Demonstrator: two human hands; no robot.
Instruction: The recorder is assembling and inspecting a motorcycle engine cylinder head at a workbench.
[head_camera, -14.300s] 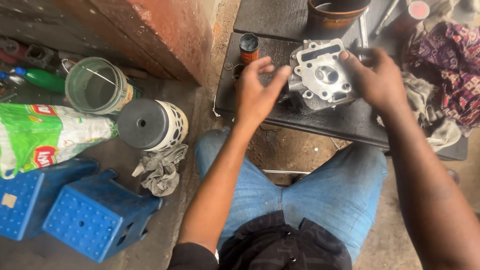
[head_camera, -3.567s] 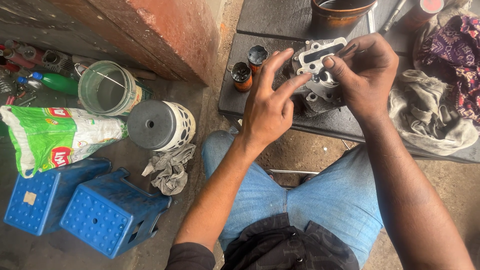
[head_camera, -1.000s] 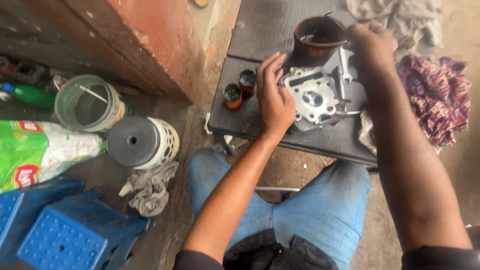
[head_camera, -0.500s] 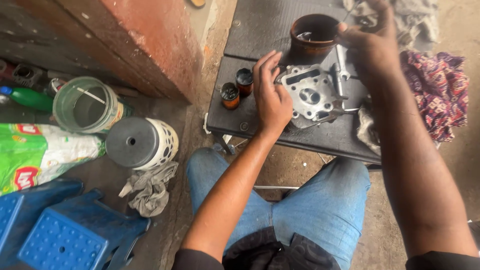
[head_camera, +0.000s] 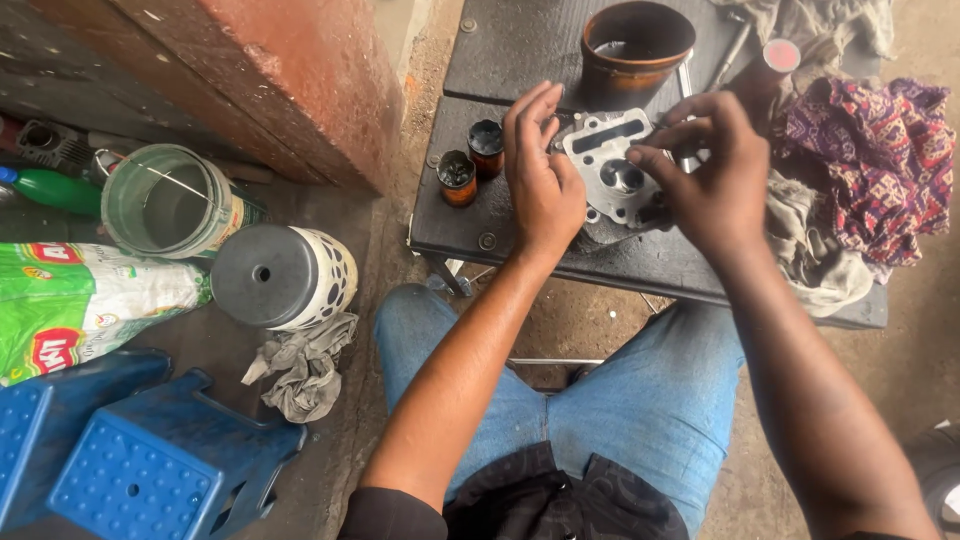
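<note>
A green and white plastic bag (head_camera: 85, 300) with a red label patch lies at the left on the floor. Just beside it stands a clear jar (head_camera: 170, 205) with a coloured label.
</note>
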